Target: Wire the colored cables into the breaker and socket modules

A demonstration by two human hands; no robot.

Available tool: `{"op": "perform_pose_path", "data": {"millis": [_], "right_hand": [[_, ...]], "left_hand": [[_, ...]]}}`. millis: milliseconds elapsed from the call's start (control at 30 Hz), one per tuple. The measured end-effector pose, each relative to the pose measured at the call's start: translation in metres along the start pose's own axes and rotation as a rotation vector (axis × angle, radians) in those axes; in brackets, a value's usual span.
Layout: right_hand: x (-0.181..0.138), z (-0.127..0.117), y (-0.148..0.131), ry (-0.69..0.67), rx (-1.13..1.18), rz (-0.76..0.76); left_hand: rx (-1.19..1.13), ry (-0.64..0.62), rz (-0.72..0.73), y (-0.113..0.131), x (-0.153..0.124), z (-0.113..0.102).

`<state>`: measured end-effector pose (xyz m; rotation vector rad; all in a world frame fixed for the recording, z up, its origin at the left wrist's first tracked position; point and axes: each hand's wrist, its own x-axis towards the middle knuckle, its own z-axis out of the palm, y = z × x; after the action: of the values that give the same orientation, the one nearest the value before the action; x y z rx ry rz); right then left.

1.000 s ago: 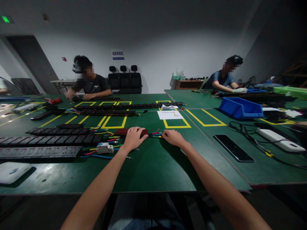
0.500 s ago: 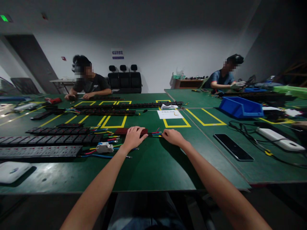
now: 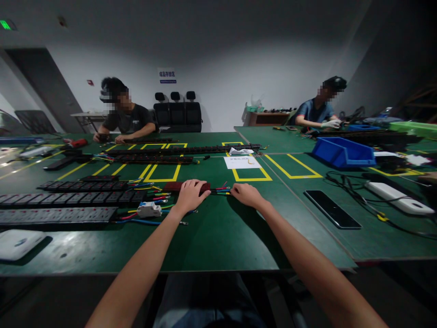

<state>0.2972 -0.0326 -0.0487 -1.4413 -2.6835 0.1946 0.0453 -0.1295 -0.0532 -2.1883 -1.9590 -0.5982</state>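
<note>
My left hand (image 3: 191,196) lies over a short dark red strip (image 3: 171,186), its fingers across the top and the thumb on the near right side. Thin coloured wires (image 3: 220,192) run from the strip's right end towards my right hand (image 3: 246,194). The right fingers are pinched together at the wire tips, which they partly hide. Just left of my left hand are several black power strips (image 3: 78,199) and a silver-grey one (image 3: 64,216), with loose coloured leads and ring terminals. A white circuit breaker (image 3: 149,209) sits among those leads.
On the green table (image 3: 218,246) lie a phone (image 3: 332,208), a blue bin (image 3: 343,153), black cables (image 3: 355,196), a white power bank-like box (image 3: 399,198) and a paper sheet (image 3: 242,162). Long black strips (image 3: 153,159) lie farther back. Two people (image 3: 128,116) work across the table.
Both my hands stay where they were on the strip and wires. Across the table, the person at the right has shifted their gloved hand slightly left.
</note>
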Motion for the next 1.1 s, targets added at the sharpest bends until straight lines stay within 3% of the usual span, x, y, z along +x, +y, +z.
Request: {"op": "perform_pose_path", "data": {"millis": [1100], "right_hand": [[0.0009, 0.0015, 0.0028, -0.001, -0.021, -0.024]], "left_hand": [[0.020, 0.012, 0.001, -0.0009, -0.0001, 0.0027]]}}
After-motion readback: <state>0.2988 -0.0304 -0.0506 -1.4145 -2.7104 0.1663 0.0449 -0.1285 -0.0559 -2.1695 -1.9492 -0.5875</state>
